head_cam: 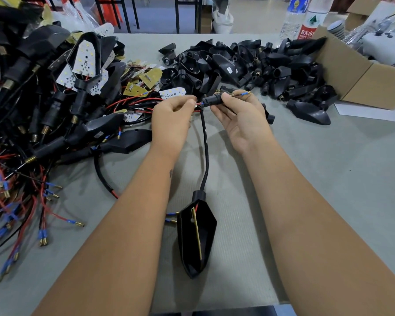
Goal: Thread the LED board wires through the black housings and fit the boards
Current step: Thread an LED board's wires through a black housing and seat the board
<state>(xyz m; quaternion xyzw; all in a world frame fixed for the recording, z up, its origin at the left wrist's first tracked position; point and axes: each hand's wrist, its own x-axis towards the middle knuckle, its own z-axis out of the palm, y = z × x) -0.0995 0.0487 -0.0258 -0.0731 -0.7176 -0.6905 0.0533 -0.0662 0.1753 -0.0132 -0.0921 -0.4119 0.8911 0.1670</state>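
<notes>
My right hand (pixel 242 112) grips a small black stem piece (pixel 211 100) with a threaded brass end and a blue-tipped terminal sticking out to the right. My left hand (pixel 172 112) pinches the red and blue wires (pixel 198 103) right at the stem's left opening. A black sleeved cable (pixel 205 144) hangs from there down to a black pointed housing (pixel 197 236) lying on the table between my forearms, with an LED board (pixel 197 233) standing edge-on inside it.
A heap of finished units with red and black leads (pixel 43 106) fills the left. Loose LED boards (pixel 144 85) lie behind my left hand. Empty black housings (pixel 249 65) pile up at the back, beside a cardboard box (pixel 360 80) and water bottles (pixel 306 17).
</notes>
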